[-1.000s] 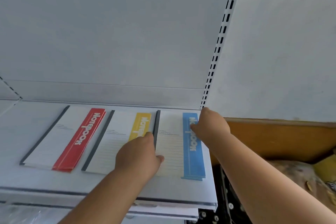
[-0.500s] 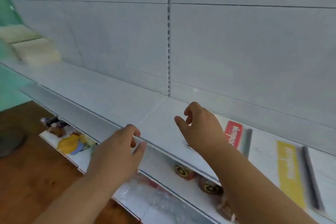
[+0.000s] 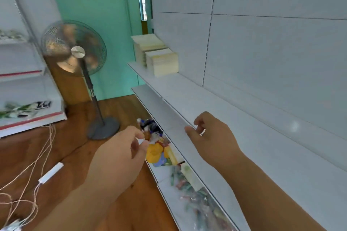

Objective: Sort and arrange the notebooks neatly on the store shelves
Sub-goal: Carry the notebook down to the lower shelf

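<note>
Blurred packets (image 3: 197, 199) on the lower shelf (image 3: 165, 189) defy identification.

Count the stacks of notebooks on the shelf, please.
2. A taller stack stands at the far end of the shelf; a shorter stack stands just in front of it, nearer the hands. More may lie outside the view.

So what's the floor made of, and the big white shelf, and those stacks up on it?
The floor looks like reddish-brown wood or wood-look laminate, slightly glossy, with grain streaks. The shelf seems to be white painted metal: thin, flat, smooth edges, slotted upright behind. The stacks look like paper notebooks, pale cream with fine page lines along the sides, though they are blurred.
</note>
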